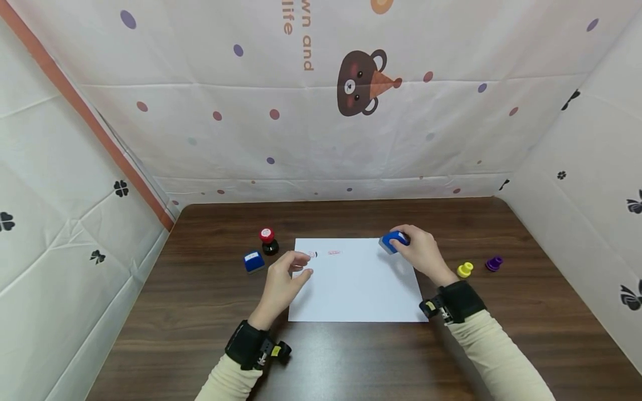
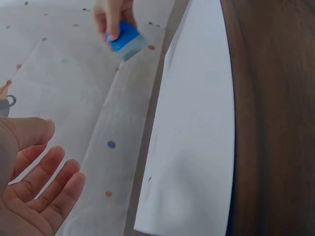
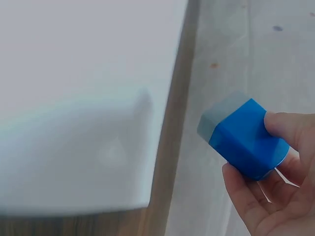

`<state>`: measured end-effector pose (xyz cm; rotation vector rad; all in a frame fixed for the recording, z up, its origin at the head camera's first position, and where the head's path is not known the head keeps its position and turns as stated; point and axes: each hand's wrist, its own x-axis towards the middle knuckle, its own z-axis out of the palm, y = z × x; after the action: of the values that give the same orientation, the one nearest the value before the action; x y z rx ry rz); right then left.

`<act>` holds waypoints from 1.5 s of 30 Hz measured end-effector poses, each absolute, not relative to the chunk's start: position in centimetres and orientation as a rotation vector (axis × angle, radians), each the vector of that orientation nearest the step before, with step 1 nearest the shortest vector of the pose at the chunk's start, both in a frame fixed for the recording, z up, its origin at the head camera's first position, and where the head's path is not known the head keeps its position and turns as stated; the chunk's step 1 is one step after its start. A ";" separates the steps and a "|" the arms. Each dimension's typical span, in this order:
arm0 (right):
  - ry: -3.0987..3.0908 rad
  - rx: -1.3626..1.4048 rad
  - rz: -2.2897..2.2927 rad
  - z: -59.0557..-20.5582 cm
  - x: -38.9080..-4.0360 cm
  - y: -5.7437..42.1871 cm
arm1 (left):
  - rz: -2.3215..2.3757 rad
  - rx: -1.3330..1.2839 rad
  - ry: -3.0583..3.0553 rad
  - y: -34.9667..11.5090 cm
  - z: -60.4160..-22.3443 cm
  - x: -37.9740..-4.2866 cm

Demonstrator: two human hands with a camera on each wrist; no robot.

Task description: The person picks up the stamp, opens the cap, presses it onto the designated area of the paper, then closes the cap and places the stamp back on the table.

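Observation:
A blue self-inking stamp (image 1: 396, 241) is in my right hand (image 1: 423, 253), gripped between thumb and fingers above the paper's far right corner. The right wrist view shows its translucent base (image 3: 221, 115) pointing away from the palm. My left hand (image 1: 288, 281) hovers at the left edge of the white paper (image 1: 351, 289), its fingers loosely bent and nothing between them. Near the paper's upper left is a small red printed mark (image 1: 334, 253). Another mark (image 1: 313, 254) beside it is partly hidden by the left fingers.
Left of the paper stand a second blue stamp (image 1: 253, 262) and a round stamp with red top and black base (image 1: 268, 242). A yellow stamp (image 1: 465, 270) and a purple one (image 1: 494, 263) stand to the right on the brown wooden table (image 1: 351, 362). Patterned cloth hangs behind.

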<state>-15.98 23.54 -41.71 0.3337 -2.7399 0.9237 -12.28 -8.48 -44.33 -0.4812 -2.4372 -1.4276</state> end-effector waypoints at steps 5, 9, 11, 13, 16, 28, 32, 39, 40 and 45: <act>-2.687 0.364 1.081 -41.4 -15.3 21.6 | -1.532 -0.461 -2.426 -7.0 -44.6 -12.4; -2.668 0.360 1.205 -41.4 -14.7 19.9 | -1.634 -0.448 -2.383 -5.7 -44.7 -12.5; -2.662 0.338 1.283 -41.5 -14.4 19.2 | -1.674 -0.431 -2.358 -5.0 -44.7 -12.6; -2.658 0.310 1.363 -41.7 -14.2 18.4 | -1.706 -0.405 -2.335 -4.3 -44.6 -12.6; -2.660 0.273 1.478 -41.9 -13.8 17.4 | -1.785 -0.378 -2.294 -3.5 -44.5 -12.6; -2.615 0.258 1.783 -42.8 -13.0 14.9 | -1.864 -0.340 -2.325 -2.6 -44.6 -12.2; -2.608 0.262 1.802 -42.9 -13.0 14.6 | -1.862 -0.339 -2.328 -2.7 -44.7 -12.2; -2.621 0.275 1.819 -42.9 -12.9 14.7 | -1.888 -0.363 -2.314 -3.1 -44.7 -12.1; -2.626 0.276 1.817 -42.9 -12.9 14.7 | -1.889 -0.368 -2.310 -3.2 -44.7 -12.1; -2.637 0.277 1.837 -42.7 -12.9 14.8 | -1.896 -0.383 -2.299 -3.4 -44.8 -12.1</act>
<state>-12.90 14.80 -42.73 0.2772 -2.6372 1.8371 -12.07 -3.41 -44.76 -0.3826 -2.2994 -1.8961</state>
